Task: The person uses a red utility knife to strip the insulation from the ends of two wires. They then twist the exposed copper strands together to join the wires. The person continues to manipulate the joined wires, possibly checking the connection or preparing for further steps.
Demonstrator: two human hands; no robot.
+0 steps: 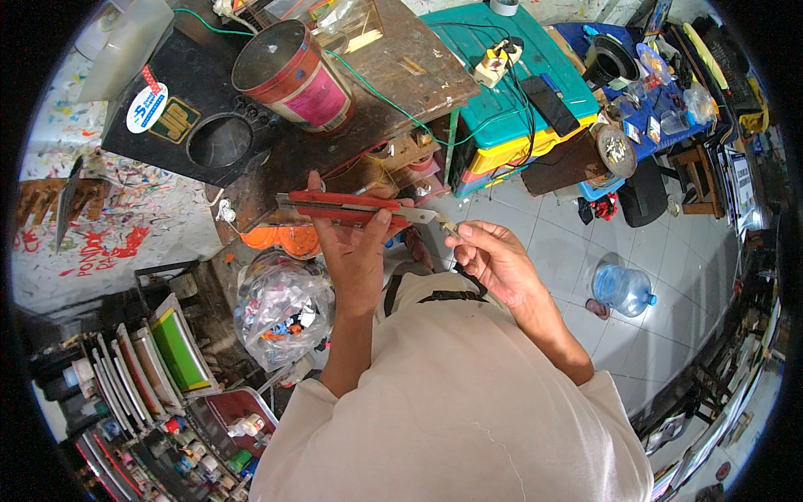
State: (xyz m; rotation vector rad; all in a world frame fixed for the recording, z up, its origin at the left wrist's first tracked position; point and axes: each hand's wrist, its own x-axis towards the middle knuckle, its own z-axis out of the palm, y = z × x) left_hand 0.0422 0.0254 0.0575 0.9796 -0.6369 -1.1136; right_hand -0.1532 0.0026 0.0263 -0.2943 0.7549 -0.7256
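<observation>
In front of my body, my left hand (353, 255) is closed around a long red utility knife (350, 209), lying across the palm and fingers. The knife's pale metal end points right, towards my other hand. My right hand (500, 259) pinches a small tan piece (449, 227) at the tip of that metal end. What this piece is, I cannot make out. It seems to touch the metal. Beyond the knife stands a wooden desk (418, 71), with a red-brown bucket (288, 79) on it.
A black speaker box (180, 125) sits left of the bucket. Far right of the desk, a teal-lidded storage box (481, 109) carries a power strip (498, 63) and a phone (549, 106). A clear bag (283, 314) is at left; a water jug (623, 290) lies on the tiled floor.
</observation>
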